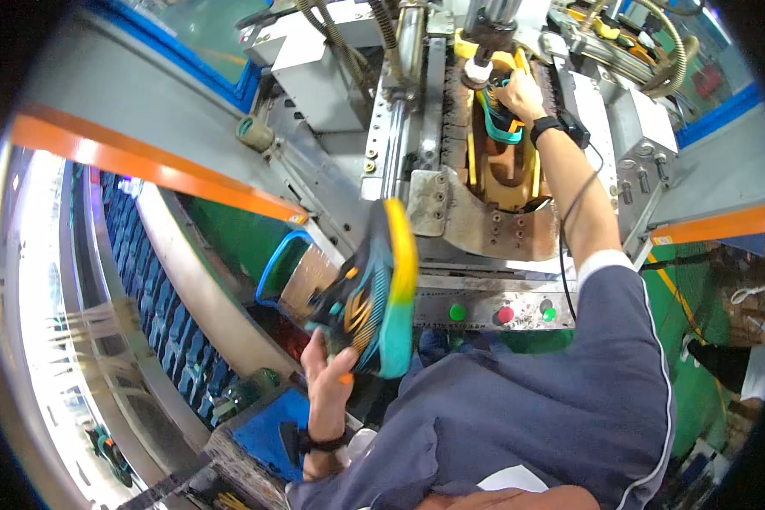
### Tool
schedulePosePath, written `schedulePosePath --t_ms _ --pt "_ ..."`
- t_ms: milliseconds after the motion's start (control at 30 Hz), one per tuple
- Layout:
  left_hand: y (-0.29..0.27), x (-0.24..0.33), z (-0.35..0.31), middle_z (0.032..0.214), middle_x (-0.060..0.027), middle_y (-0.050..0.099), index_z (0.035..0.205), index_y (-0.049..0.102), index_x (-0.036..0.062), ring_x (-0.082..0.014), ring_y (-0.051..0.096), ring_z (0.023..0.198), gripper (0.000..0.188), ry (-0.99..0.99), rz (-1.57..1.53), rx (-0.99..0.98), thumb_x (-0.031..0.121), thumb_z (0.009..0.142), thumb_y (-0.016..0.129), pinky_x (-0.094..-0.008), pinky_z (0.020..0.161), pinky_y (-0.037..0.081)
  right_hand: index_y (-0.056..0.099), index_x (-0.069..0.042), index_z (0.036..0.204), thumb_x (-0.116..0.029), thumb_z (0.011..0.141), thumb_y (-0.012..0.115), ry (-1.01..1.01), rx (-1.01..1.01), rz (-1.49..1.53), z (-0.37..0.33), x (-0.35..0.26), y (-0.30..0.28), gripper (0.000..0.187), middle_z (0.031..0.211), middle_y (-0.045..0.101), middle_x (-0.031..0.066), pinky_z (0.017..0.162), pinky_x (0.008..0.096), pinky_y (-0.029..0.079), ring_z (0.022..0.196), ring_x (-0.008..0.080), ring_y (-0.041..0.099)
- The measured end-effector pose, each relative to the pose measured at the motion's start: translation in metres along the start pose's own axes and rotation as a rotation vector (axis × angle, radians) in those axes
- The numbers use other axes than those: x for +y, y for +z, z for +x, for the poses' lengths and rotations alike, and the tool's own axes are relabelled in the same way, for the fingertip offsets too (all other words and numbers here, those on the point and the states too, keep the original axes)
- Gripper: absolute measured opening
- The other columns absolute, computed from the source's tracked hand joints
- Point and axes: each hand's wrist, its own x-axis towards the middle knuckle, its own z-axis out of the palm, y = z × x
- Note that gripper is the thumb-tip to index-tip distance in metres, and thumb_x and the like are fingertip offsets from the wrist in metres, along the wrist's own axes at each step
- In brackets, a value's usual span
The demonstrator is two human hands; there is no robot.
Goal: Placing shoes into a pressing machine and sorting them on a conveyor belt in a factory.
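Observation:
My left hand (325, 382) grips a sneaker (388, 293) by its heel end, in front of the machine. This sneaker has a dark upper with orange lines and a sole that runs from teal to yellow; it is slightly blurred. Farther off, my right hand (523, 95) reaches into the press machine, its fingers curled on the upper part of a second sneaker (503, 127) with similar teal and yellow colours. That second sneaker sits in the machine's yellow-edged cavity (531, 183), below a metal press cylinder (493, 30). My fingertips there are partly hidden.
A control panel with green and red buttons (505, 314) runs along the machine's front. At the left, a conveyor (157, 297) with a dark ridged belt passes, with another shoe (109, 455) beyond it. Orange-edged frame bars (157, 174) flank me. A black cable (563, 246) hangs beside my right arm.

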Motion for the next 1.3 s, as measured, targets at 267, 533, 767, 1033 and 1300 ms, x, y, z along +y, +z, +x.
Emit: schedulePosePath --t_ms 267,533,767,1033,1300 --pt "-0.018 -0.068 -0.118 0.119 -0.0139 0.057 0.125 0.050 -0.0033 -0.0218 0.063 0.100 0.043 0.116 -0.326 0.704 0.010 0.087 0.063 -0.0344 0.081 0.053 0.041 0.003 0.130 -0.028 0.080 0.066 -0.014 0.114 0.055 -0.075 -0.065 0.000 0.065 0.106 0.064 0.0289 0.089 0.0464 0.050 0.102 0.0411 0.063" --pt "0.003 -0.132 -0.144 0.108 -0.0111 0.065 0.118 0.056 -0.0061 -0.0193 0.064 0.099 0.035 0.194 -0.605 0.632 0.011 0.088 0.064 -0.0332 0.086 0.051 0.065 -0.007 0.095 -0.005 0.081 0.063 -0.830 -0.229 0.611 -0.393 -0.148 -0.003 0.015 0.095 0.064 0.0098 0.075 0.0378 0.050 0.090 0.0289 0.061" --pt "0.009 -0.216 -0.208 0.102 -0.0100 0.065 0.113 0.062 -0.0047 -0.0195 0.065 0.087 0.035 -0.012 -0.560 0.892 0.013 0.085 0.069 -0.0298 0.071 0.051 0.066 -0.010 0.097 -0.013 0.087 0.059 -1.066 -0.321 0.225 -0.417 -0.107 0.125 0.013 0.097 0.063 0.0116 0.082 0.0415 0.049 0.097 0.0322 0.059" --pt "-0.035 -0.312 -0.302 0.102 -0.0194 0.066 0.114 0.064 0.0001 -0.0330 0.065 0.092 0.050 0.294 -0.543 1.295 0.011 0.068 0.079 -0.0365 0.076 0.050 0.065 -0.002 0.109 -0.008 0.087 0.062 -0.987 -0.524 0.790 -0.389 -0.151 0.136 0.023 0.102 0.066 0.0134 0.078 0.0316 0.050 0.089 0.0238 0.063" --pt "-0.185 -0.365 -0.407 0.097 -0.0167 0.066 0.107 0.058 -0.0124 -0.0294 0.068 0.084 0.034 0.414 -1.115 1.607 0.007 0.082 0.071 -0.0409 0.074 0.058 0.061 -0.004 0.120 -0.013 0.093 0.060 -1.178 -0.603 0.856 -0.519 -0.432 -0.006 0.029 0.114 0.066 0.0103 0.086 0.0325 0.050 0.102 0.0221 0.063"
